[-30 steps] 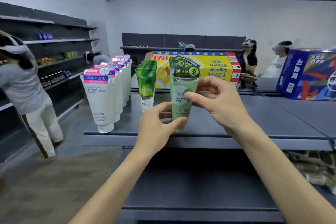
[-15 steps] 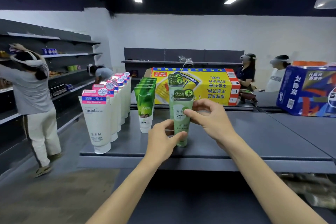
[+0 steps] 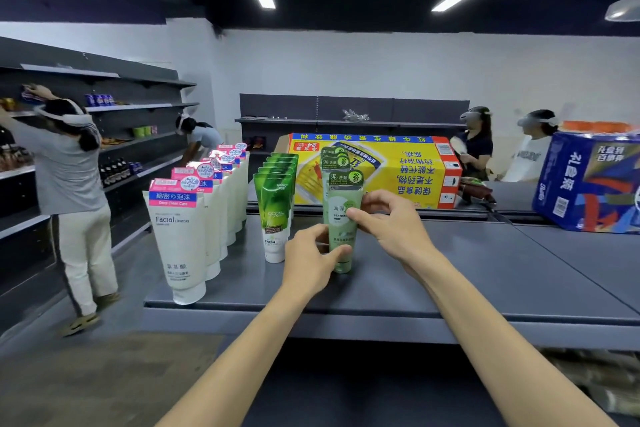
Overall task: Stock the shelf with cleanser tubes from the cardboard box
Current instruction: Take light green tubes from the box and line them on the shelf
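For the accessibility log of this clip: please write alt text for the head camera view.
Both hands, left hand low and right hand higher, hold a pale green cleanser tube upright on a grey shelf, in front of matching tubes. To its left stand rows of dark green tubes and white tubes; a yellow box lies behind.

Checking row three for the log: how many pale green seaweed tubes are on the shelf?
3 visible: the front tube, held by the left hand and right hand, and two behind it showing only their tops. More may be hidden.
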`<state>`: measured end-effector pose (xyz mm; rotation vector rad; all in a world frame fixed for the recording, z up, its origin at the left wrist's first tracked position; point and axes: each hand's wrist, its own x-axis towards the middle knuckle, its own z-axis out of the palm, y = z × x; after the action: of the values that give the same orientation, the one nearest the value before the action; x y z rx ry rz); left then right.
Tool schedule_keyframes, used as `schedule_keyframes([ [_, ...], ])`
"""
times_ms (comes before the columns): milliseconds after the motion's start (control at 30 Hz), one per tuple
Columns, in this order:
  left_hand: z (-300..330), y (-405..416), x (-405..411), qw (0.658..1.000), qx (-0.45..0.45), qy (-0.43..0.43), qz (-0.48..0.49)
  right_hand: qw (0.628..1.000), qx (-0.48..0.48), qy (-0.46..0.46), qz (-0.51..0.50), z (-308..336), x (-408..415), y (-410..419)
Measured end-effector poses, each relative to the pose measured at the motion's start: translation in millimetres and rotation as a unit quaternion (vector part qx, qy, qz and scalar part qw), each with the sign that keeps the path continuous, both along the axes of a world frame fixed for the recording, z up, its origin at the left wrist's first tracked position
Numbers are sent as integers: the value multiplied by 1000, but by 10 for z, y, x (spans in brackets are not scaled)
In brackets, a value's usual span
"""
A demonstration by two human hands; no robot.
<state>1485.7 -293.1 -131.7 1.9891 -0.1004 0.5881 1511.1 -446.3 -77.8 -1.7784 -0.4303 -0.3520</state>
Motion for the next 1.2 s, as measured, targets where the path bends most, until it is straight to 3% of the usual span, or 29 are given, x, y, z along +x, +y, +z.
schedule_keyframes([
  [1200,60,-17,347,997,-13,-8,71,1000,-15,15,-5,-1,577,166],
])
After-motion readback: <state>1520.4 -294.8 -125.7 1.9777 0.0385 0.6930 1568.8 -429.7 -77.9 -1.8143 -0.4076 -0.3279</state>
